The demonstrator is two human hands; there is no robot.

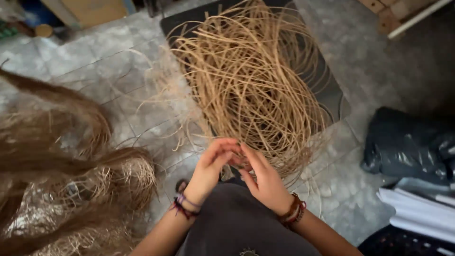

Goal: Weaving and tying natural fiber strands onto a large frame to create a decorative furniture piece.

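Above the person's dark-clad knee, the left hand (213,163) and right hand (263,178) met fingertip to fingertip, pinching something too small to make out, at the near edge of a big tangled heap of tan cane strips (251,80). That heap lay on a dark mat (332,95) on the grey tiled floor (95,66), with brown fibre bundles (71,166) well to the left and a black plastic bag (407,142) to the right.

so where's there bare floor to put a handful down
Bare tile shows at top left, between the cane tangle and the fibre bundles, and at right between the tangle and the black bag. It is crowded around both hands, at the tangle's near edge.
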